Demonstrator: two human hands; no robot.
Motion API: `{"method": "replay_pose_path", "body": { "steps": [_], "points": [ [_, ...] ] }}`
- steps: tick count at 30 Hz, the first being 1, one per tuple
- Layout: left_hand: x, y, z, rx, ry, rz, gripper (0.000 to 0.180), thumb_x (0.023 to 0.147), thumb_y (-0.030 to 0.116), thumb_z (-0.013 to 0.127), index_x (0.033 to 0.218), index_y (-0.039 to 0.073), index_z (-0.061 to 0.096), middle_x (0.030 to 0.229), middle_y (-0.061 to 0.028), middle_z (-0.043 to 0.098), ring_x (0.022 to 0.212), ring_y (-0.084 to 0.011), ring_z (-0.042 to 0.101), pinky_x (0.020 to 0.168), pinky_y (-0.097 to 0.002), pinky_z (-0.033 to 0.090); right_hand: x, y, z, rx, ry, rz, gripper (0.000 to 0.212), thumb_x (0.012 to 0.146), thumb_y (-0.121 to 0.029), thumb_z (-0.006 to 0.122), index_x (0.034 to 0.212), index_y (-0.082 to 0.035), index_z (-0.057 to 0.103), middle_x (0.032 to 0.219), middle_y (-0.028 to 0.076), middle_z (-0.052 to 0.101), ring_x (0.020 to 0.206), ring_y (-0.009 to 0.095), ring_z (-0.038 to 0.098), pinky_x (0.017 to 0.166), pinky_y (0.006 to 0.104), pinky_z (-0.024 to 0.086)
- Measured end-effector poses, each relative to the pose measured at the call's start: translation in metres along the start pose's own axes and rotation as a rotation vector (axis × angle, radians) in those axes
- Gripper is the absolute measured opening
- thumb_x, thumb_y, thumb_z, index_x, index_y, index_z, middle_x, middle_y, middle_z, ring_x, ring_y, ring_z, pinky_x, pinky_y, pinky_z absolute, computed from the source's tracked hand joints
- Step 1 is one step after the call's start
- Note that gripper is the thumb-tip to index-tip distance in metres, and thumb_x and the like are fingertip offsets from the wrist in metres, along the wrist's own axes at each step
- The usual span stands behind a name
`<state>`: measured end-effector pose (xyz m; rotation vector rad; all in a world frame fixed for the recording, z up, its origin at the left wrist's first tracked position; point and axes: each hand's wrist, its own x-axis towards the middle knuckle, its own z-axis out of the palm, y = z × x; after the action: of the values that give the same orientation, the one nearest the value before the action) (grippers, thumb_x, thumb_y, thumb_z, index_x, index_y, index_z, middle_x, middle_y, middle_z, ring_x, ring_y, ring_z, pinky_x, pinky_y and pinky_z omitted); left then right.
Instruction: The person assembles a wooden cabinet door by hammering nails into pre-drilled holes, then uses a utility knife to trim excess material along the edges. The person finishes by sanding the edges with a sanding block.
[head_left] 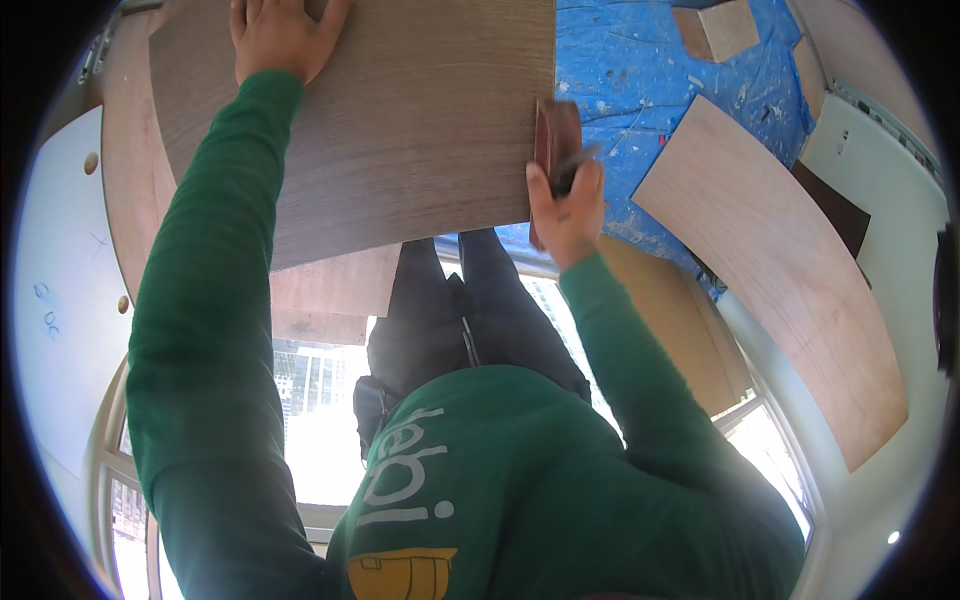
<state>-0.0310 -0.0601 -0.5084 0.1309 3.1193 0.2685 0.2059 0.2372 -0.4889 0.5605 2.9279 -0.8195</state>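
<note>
A large brown wood-grain panel (400, 120) lies in front of me. My left hand (285, 38) rests flat on its upper left part, fingers stretched out and partly cut off by the picture's top edge. At the panel's right edge, my right hand (568, 205) is closed round the dark handle of a sanding block (560, 130). The block is long and reddish-brown, and stands along that edge. My hand hides part of the block, and the handle is slightly blurred.
Blue sheeting (625, 90) with pale specks spreads to the right. On it are a small open wooden piece (718, 30) and a long light wood board (780, 270). A brown board (665, 320) leans low right. White panels (65, 300) stand left, and bright windows (320, 400) lie behind my legs.
</note>
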Motion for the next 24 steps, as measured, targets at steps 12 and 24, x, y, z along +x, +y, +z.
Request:
{"method": "replay_pose_path", "body": {
  "steps": [12,24],
  "points": [
    [0.016,-0.011,0.002,0.035,0.086,0.03,0.08,0.1,0.056,0.049,0.163,0.01,0.03,0.171,-0.0107,0.026,0.159,-0.0283,0.019,0.131,-0.0472,0.009,0.035,0.013,-0.025,0.235,-0.028,0.108,0.047,0.086,-0.034,0.081,0.096,0.004,0.056,0.093,0.022,0.061,0.085,0.038,0.061,0.077,0.0481,0.049],
    [0.004,-0.028,0.035,0.032,0.24,0.093,0.081,0.099,0.07,0.044,0.162,0.02,0.035,0.17,-0.0032,0.031,0.158,-0.0207,0.022,0.131,-0.0461,0.012,0.304,-0.1,0.019,0.148,0.072,-0.216,0.061,0.09,-0.041,0.072,0.121,0.011,0.061,0.114,0.035,0.068,0.109,0.05,0.065,0.095,0.0493,0.051]
  ]
}}
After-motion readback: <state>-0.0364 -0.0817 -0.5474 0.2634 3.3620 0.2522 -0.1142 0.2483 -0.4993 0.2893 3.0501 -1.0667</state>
